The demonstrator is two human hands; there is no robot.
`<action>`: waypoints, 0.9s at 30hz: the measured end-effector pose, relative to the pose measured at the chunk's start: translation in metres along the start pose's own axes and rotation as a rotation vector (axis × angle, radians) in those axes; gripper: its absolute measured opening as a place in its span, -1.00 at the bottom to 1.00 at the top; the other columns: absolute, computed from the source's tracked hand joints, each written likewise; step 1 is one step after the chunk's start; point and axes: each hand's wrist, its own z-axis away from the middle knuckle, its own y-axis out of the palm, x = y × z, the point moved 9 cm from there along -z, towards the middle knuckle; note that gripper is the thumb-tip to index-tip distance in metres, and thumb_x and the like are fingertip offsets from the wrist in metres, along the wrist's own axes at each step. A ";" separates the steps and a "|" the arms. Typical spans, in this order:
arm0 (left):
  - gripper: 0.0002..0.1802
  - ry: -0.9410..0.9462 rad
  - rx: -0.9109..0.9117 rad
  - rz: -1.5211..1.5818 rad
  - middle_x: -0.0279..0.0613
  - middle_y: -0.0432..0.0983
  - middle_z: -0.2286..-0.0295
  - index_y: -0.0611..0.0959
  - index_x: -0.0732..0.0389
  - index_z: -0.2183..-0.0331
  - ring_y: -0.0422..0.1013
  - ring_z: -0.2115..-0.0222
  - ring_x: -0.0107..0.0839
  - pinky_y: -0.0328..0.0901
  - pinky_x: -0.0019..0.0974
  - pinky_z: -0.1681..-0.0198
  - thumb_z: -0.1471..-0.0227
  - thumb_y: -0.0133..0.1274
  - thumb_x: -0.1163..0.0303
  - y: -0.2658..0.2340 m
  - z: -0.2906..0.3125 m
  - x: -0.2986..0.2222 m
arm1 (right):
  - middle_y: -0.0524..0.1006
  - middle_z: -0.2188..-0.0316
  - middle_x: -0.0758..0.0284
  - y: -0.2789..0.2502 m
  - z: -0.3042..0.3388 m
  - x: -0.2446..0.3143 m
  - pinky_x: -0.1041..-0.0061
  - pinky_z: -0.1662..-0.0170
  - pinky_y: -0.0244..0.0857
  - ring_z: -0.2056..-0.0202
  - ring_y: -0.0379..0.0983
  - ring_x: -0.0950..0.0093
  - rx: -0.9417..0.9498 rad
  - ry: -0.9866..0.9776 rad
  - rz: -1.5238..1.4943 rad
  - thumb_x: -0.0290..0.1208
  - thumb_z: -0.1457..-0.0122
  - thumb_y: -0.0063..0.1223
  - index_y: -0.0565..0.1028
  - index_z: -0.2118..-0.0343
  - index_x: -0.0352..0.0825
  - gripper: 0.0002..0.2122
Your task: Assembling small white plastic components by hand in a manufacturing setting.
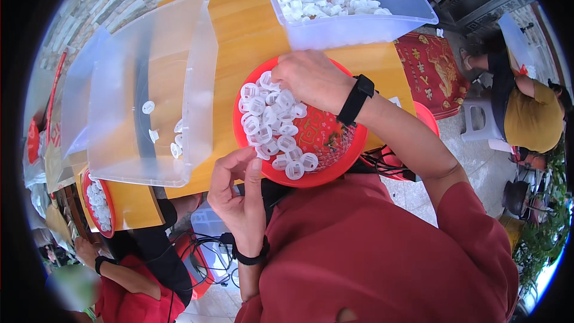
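Note:
A round red tray (353, 158) with a printed red floor holds a heap of small white translucent plastic caps (269, 116), mostly on its left side. My right hand (314, 81) is over the tray's far part, fingers curled down at the heap's upper edge. Its fingertips are hidden behind the hand, so what they grip does not show. At the tray's near-left rim is my left hand (239, 194), thumb and forefinger drawn together beside the nearest caps. Whatever lies between those fingertips is too small to make out.
Beyond the tray, a clear plastic bin (353, 27) holds many white pieces. To the left, another clear bin (200, 78) contains several loose ones. Both rest on a yellow wooden table (239, 42). A co-worker's hand (88, 253) is near a smaller red tray (109, 229); another person sits far right.

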 end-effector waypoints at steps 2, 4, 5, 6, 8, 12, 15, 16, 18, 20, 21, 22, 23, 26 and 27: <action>-0.77 -0.022 0.077 0.117 -0.25 0.54 0.32 0.57 0.30 0.19 0.44 0.40 -0.55 0.33 -0.47 0.26 -0.06 0.15 0.51 0.011 -0.002 0.008 | 0.54 0.43 0.24 -0.013 0.010 -0.001 0.27 0.34 0.33 0.35 0.49 0.21 -0.016 0.027 -0.066 -0.51 0.01 0.11 0.58 0.41 -0.32 -0.91; -0.65 -0.264 0.226 0.385 -0.14 0.53 0.24 0.47 0.33 0.06 0.47 0.32 -0.48 0.35 -0.46 0.23 -0.09 0.11 0.49 0.035 -0.003 0.023 | 0.54 0.41 0.25 -0.027 0.022 0.004 0.30 0.36 0.34 0.36 0.49 0.23 -0.033 0.050 -0.135 -0.50 0.01 0.13 0.57 0.41 -0.34 -0.91; -0.57 -0.308 0.299 0.440 -0.04 0.50 0.15 0.39 0.35 -0.02 0.49 0.25 -0.39 0.37 -0.39 0.17 -0.16 0.05 0.40 0.043 -0.002 0.029 | 0.54 0.42 0.28 -0.042 0.031 0.017 0.33 0.37 0.34 0.38 0.49 0.26 -0.139 0.008 -0.206 -0.48 0.01 0.14 0.56 0.42 -0.33 -0.91; -0.57 -0.308 0.312 0.446 -0.04 0.50 0.15 0.39 0.35 -0.02 0.49 0.25 -0.39 0.37 -0.39 0.17 -0.16 0.05 0.40 0.049 -0.003 0.027 | 0.54 0.43 0.30 -0.055 0.044 0.028 0.37 0.37 0.34 0.39 0.49 0.29 -0.253 -0.025 -0.268 -0.46 0.01 0.15 0.55 0.43 -0.33 -0.91; -0.62 -0.433 0.295 0.625 -0.01 0.48 0.10 0.41 0.34 -0.01 0.49 0.20 -0.36 0.39 -0.33 0.09 -0.23 -0.06 0.33 0.059 -0.001 0.030 | 0.52 0.44 0.37 -0.063 0.065 0.055 0.41 0.37 0.34 0.41 0.49 0.37 -0.381 -0.086 -0.224 -0.45 0.00 0.15 0.54 0.43 -0.29 -0.92; -0.53 -0.402 0.266 0.611 0.00 0.48 0.12 0.35 0.36 -0.08 0.47 0.14 -0.35 0.39 -0.34 0.09 -0.24 -0.05 0.30 0.064 -0.002 0.035 | 0.53 0.41 0.38 -0.048 0.094 0.079 0.42 0.35 0.35 0.42 0.50 0.39 -0.430 -0.004 -0.221 -0.50 0.04 0.20 0.53 0.39 -0.29 -0.87; -0.57 -0.376 0.269 0.579 0.00 0.50 0.14 0.35 0.33 -0.07 0.50 0.24 -0.39 0.40 -0.39 0.15 -0.23 -0.06 0.34 0.058 -0.002 0.036 | 0.55 0.42 0.32 -0.048 0.098 0.046 0.38 0.36 0.36 0.41 0.51 0.33 -0.382 0.143 -0.445 -0.51 0.00 0.18 0.53 0.38 -0.30 -0.89; -0.59 -0.386 0.244 0.576 0.00 0.50 0.15 0.35 0.32 -0.06 0.51 0.28 -0.40 0.40 -0.40 0.17 -0.23 -0.07 0.36 0.055 -0.001 0.037 | 0.55 0.44 0.26 -0.047 0.099 0.023 0.36 0.36 0.37 0.39 0.51 0.28 -0.359 0.228 -0.394 -0.53 -0.03 0.17 0.53 0.38 -0.32 -0.92; -0.62 -0.398 0.206 0.580 0.01 0.52 0.18 0.36 0.31 -0.04 0.52 0.33 -0.41 0.40 -0.41 0.20 -0.23 -0.08 0.37 0.049 -0.001 0.043 | 0.54 0.48 0.26 -0.055 0.095 -0.018 0.33 0.35 0.35 0.40 0.50 0.25 -0.313 0.320 -0.218 -0.51 0.00 0.14 0.54 0.45 -0.32 -0.95; -0.66 -0.370 0.240 0.592 0.01 0.53 0.20 0.39 0.29 0.00 0.51 0.34 -0.41 0.40 -0.41 0.21 -0.23 -0.09 0.37 0.052 -0.003 0.043 | 0.53 0.50 0.26 -0.051 0.094 -0.049 0.31 0.35 0.34 0.41 0.49 0.24 -0.259 0.350 -0.117 -0.49 0.02 0.14 0.55 0.47 -0.31 -0.96; -0.70 -0.383 0.249 0.592 -0.02 0.54 0.22 0.43 0.29 0.05 0.51 0.35 -0.43 0.39 -0.42 0.22 -0.23 -0.09 0.37 0.053 -0.003 0.040 | 0.53 0.51 0.26 -0.044 0.091 -0.059 0.28 0.35 0.33 0.40 0.49 0.23 -0.169 0.371 -0.078 -0.47 0.04 0.14 0.55 0.48 -0.29 -0.95; -0.70 -0.387 0.249 0.594 -0.02 0.54 0.22 0.43 0.29 0.05 0.51 0.35 -0.43 0.39 -0.42 0.22 -0.23 -0.09 0.37 0.052 -0.002 0.041 | 0.53 0.51 0.26 -0.036 0.091 -0.064 0.25 0.34 0.32 0.40 0.49 0.23 -0.077 0.391 -0.039 -0.45 0.05 0.13 0.56 0.49 -0.26 -0.94; -0.72 -0.385 0.273 0.595 -0.02 0.55 0.23 0.46 0.30 0.06 0.50 0.36 -0.45 0.39 -0.44 0.23 -0.23 -0.09 0.39 0.053 -0.001 0.041 | 0.54 0.50 0.27 -0.029 0.090 -0.063 0.23 0.34 0.32 0.37 0.49 0.24 -0.034 0.407 -0.007 -0.43 0.06 0.14 0.56 0.49 -0.24 -0.95; -0.72 -0.406 0.301 0.567 -0.05 0.55 0.24 0.50 0.32 0.07 0.47 0.39 -0.50 0.38 -0.46 0.25 -0.22 -0.08 0.42 0.057 0.003 0.040 | 0.54 0.51 0.28 -0.014 0.090 -0.057 0.24 0.34 0.33 0.36 0.49 0.24 -0.010 0.369 -0.099 -0.45 0.05 0.12 0.54 0.50 -0.25 -0.96; -0.72 -0.428 0.313 0.536 -0.07 0.54 0.24 0.52 0.32 0.07 0.47 0.40 -0.52 0.37 -0.48 0.25 -0.21 -0.07 0.42 0.057 0.005 0.041 | 0.54 0.51 0.28 -0.010 0.092 -0.055 0.24 0.34 0.33 0.36 0.49 0.24 -0.007 0.371 -0.102 -0.45 0.05 0.12 0.54 0.50 -0.25 -0.96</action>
